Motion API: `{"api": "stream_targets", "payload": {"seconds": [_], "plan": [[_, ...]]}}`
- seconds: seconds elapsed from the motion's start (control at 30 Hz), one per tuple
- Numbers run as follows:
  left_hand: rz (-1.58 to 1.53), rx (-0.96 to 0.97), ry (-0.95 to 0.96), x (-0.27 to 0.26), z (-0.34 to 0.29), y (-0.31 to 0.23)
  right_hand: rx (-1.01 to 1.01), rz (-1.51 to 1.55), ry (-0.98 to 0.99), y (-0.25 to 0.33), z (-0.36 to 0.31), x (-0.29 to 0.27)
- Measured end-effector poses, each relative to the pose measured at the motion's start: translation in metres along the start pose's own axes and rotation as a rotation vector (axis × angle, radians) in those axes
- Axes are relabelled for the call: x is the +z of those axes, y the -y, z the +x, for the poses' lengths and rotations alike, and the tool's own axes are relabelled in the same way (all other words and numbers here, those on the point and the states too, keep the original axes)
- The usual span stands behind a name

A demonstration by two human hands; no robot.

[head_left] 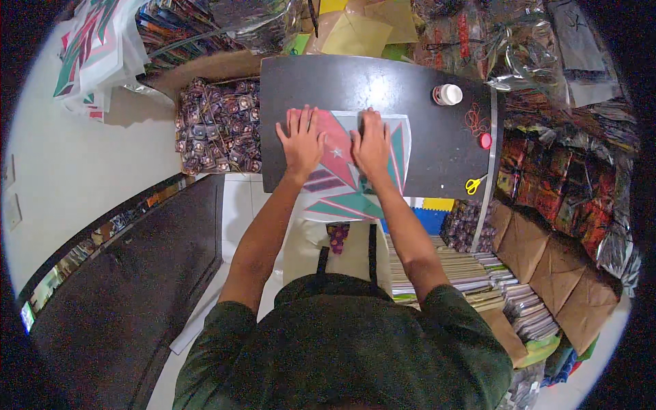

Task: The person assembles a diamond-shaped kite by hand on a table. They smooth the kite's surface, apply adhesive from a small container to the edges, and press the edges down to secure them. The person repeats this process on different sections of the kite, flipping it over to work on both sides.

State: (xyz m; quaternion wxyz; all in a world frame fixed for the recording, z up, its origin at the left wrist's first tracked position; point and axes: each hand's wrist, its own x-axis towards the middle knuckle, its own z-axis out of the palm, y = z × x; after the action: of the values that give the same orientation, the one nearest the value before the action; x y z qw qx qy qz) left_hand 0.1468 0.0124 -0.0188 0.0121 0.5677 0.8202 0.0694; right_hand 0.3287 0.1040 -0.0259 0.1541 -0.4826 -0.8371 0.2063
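A thin printed sheet [341, 130] lies on a dark tabletop [301, 82], with red, green and grey panels and a pale star. Its lower part hangs over the table's near edge. My left hand [302, 147] rests flat on the red panel, fingers spread. My right hand [371, 150] presses on the sheet's grey part to the right, its fingers bent and close together. Whatever may be under those fingers is hidden.
Right on the table are a white jar [447, 95], reddish cord [476, 119], a red lid [485, 141] and yellow scissors [474, 184]. A box of small wrapped items [217, 126] adjoins the left edge. Stacked packets [547, 171] crowd the right; plastic-wrapped bundles [471, 34] stand behind.
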Motion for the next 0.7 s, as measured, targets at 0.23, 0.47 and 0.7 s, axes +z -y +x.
{"api": "stream_targets", "payload": {"seconds": [0.23, 0.47, 0.7], "plan": [[0.133, -0.132, -0.070, 0.000, -0.002, 0.022, 0.067, -0.048, -0.072, -0.046, 0.005, -0.025], [-0.201, 0.198, 0.000, 0.002, -0.007, -0.002, -0.175, 0.116, 0.017, -0.006, -0.003, -0.009], [-0.081, 0.178, 0.067, -0.005, -0.006, -0.018, -0.163, 0.102, 0.079, 0.012, -0.003, 0.007]]}}
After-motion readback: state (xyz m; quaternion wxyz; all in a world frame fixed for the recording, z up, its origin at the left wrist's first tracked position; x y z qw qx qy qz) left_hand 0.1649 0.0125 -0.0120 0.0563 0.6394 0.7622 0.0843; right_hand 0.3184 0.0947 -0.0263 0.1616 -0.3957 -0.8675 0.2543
